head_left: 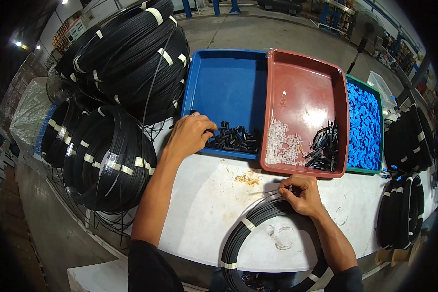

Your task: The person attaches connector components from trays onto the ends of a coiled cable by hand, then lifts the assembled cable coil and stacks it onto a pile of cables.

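My left hand (pixel 192 134) reaches into the near left corner of the blue tray (pixel 228 78), fingers curled at a pile of small black plastic parts (pixel 234 138); whether it grips one I cannot tell. My right hand (pixel 301 194) rests on the white table (pixel 204 204), pinching the thin end of a black cable coil (pixel 258 228) bound with pale tape. That coil lies flat at the table's near edge, partly hanging over it.
A red-brown tray (pixel 306 82) holds small clear parts (pixel 283 146) and black connectors (pixel 323 148). A green tray (pixel 365 121) is full of blue parts. Large taped black cable coils (pixel 126 63) stack on the left; more coils (pixel 409 160) stand on the right.
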`<state>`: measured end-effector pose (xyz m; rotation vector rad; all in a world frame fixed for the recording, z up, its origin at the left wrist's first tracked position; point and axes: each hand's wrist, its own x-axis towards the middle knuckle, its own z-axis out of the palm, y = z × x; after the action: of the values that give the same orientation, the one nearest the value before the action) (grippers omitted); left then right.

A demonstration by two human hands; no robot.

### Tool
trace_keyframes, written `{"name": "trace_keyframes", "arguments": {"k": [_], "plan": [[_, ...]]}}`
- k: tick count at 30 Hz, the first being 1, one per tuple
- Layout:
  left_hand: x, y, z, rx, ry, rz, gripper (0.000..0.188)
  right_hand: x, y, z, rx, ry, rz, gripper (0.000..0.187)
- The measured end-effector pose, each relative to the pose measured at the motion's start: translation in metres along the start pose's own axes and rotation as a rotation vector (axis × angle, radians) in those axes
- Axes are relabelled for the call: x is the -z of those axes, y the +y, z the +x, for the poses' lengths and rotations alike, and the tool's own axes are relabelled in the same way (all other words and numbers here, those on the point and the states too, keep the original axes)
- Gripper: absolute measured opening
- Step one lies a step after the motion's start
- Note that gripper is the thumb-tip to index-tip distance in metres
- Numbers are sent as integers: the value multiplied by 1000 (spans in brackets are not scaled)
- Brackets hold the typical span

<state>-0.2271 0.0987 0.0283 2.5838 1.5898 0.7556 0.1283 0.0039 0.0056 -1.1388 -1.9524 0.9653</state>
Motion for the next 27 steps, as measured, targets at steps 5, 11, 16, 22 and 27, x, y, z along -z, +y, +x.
{"name": "trace_keyframes", "arguments": {"k": [5,11,16,22,27], "plan": [[-12,2,-1,5,-26,14,15,-2,1,2,1,-11,7,11],[-13,4,1,6,-20,68,15,-1,0,2,5,-26,-32,10],[-16,7,-3,-35,219,-49,16,-2,-5,1,67,-9,-74,9],[-32,66,-7,9,365,-360,16,0,-6,-3,-25,108,-44,10],[-29,121,-19,-171,288,-467,17,7,-11,-13,-5,142,-181,9]]}}
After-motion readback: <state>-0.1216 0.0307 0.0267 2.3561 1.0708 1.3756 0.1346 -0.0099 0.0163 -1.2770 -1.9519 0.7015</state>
